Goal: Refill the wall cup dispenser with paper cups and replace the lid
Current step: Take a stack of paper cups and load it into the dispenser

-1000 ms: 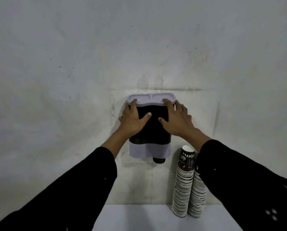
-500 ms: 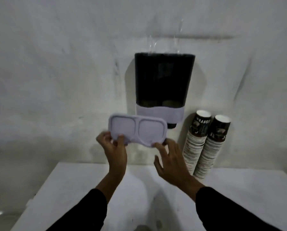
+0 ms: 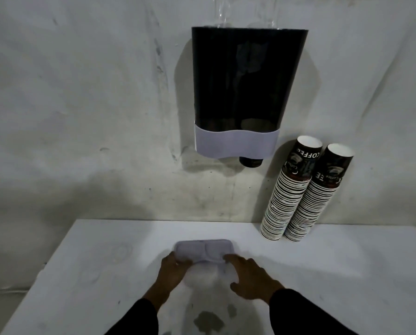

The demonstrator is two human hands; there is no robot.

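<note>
Lid (image 3: 204, 250) down on the table (image 3: 347, 274), six o'clock from the dispenser (image 3: 245, 76), parked flat so it's out of the way while the open top gets filled. Left hand (image 3: 172, 272) curls round its near-left edge; right hand (image 3: 253, 276) lies spread and loose, fingertips touching the near-right edge, gripping nothing. Two cup stacks (image 3: 303, 194) lean on the wall at four o'clock, within easy reach for loading, I'd say.

We see a white flat-topped table (image 3: 86, 274) set against the wall, with a greyish stain near its front edge. A pale lilac two-welled plastic lid (image 3: 203, 250) lies on it, and two leaning stacks of dark printed paper cups (image 3: 296, 204) stand at its back right.
</note>
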